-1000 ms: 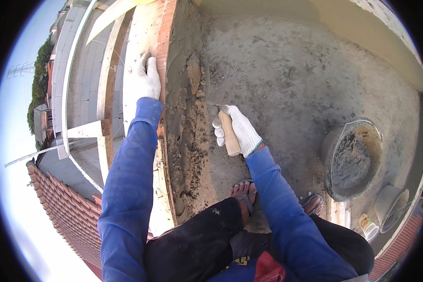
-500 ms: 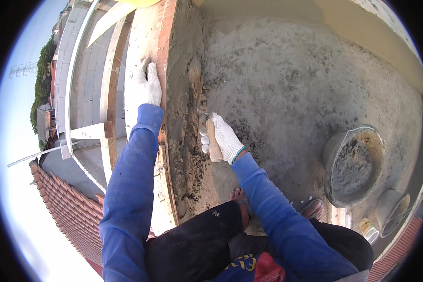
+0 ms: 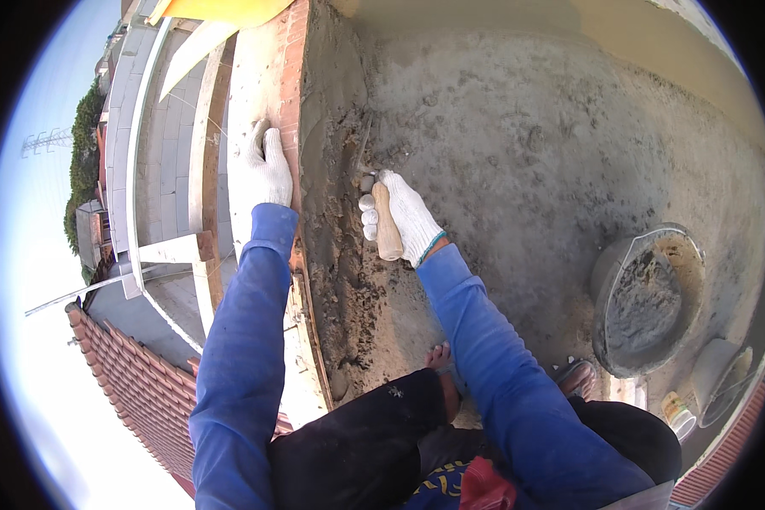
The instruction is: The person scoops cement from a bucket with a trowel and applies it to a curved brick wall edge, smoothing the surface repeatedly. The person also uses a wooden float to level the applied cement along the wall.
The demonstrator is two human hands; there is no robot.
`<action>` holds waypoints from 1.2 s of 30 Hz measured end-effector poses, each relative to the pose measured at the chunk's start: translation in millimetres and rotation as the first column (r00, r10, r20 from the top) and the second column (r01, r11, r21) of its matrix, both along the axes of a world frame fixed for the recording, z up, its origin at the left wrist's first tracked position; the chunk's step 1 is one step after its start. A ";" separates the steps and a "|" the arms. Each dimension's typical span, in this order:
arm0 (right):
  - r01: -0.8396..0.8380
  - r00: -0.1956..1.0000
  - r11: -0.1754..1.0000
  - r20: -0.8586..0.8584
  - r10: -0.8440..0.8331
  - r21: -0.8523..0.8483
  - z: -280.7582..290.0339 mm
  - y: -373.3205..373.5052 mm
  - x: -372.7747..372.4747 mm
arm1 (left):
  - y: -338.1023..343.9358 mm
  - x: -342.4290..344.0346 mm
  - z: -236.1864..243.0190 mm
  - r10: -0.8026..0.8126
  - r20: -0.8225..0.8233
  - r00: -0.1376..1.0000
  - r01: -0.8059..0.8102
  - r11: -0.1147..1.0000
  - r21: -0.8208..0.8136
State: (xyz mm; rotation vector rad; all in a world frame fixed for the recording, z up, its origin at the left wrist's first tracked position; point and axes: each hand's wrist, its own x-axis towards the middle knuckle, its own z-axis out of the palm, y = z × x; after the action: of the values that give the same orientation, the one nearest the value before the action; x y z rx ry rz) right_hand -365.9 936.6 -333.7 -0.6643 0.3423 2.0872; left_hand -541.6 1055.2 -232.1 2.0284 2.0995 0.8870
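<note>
In the head view, the white-gloved right hand (image 3: 405, 217) is wrapping its fingers around a tool's rounded wooden handle (image 3: 388, 228) beside grey mortar (image 3: 325, 183), smoothed farther up, rough lower; the white-gloved left hand (image 3: 263, 174), thumb spread, is resting on a pale brick-edged ledge (image 3: 259, 76).

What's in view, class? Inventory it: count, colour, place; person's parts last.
Wooden-handled tool: 1, tan, held
Rough mortar strip: 1, grey-brown, centre
Brick-edged ledge: 1, pale and red, left
Round buckets: 2, grey, right
Small tub: 1, white-yellow, lower right
Concrete floor: 1, grey, right
Tiled roof: 1, red-brown, lower left
Gloved left hand: 1, white, on ledge
Gloved right hand: 1, white, gripping tool
Cloth sleeves: 2, blue, bottom
Clothed knees: 2, black, bottom
</note>
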 end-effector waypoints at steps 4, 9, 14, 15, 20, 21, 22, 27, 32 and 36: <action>-0.080 0.995 0.989 -0.055 0.087 0.126 2.1 24.3 9.9 | -1.6 -0.2 -4.5 0.008 0.070 0.997 -0.007 1.000 -0.014; -0.117 0.993 0.949 0.048 0.108 0.292 42.5 14.9 18.6 | -5.5 -6.3 1.7 0.039 0.029 0.999 -0.038 0.998 -0.041; -0.065 0.994 0.988 0.093 0.052 0.141 19.1 17.1 25.8 | 3.1 -16.3 -5.9 -0.013 -0.091 0.996 0.016 0.999 0.030; -0.081 0.993 0.992 0.097 0.072 0.092 3.2 24.5 23.1 | 4.3 -15.6 -7.1 -0.021 -0.080 0.997 0.023 0.999 0.034; -0.147 0.986 0.970 0.105 0.129 0.192 4.3 28.3 -0.1 | 3.3 -8.6 -5.1 -0.004 -0.026 1.000 0.004 1.000 -0.004; -0.149 0.987 0.966 0.098 0.130 0.213 8.9 25.0 -2.4 | 2.2 -9.8 -4.6 0.000 -0.057 0.998 0.000 1.000 -0.003; -0.154 0.987 0.959 0.089 0.136 0.237 22.5 21.1 -1.8 | 0.2 -11.6 -2.1 0.008 -0.034 0.999 -0.009 1.000 -0.004; -0.265 0.934 0.888 0.328 0.139 0.377 37.3 1.5 5.1 | -4.6 -7.1 2.5 0.021 0.022 1.000 -0.021 1.000 -0.009; -0.534 0.413 0.822 0.909 0.049 0.198 10.2 42.0 -3.7 | -1.6 -2.9 -0.5 0.009 0.038 0.999 -0.009 1.000 -0.007; -0.577 0.485 0.806 0.850 0.207 0.132 -23.9 40.3 7.7 | 5.9 -0.7 -3.7 -0.028 -0.022 0.999 0.028 1.000 0.000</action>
State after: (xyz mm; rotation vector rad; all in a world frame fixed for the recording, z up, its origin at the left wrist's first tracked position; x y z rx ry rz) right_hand -358.2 976.9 -357.6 -1.4511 -0.8545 1.9100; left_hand -542.3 1061.2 -235.8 2.0717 2.0763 0.8653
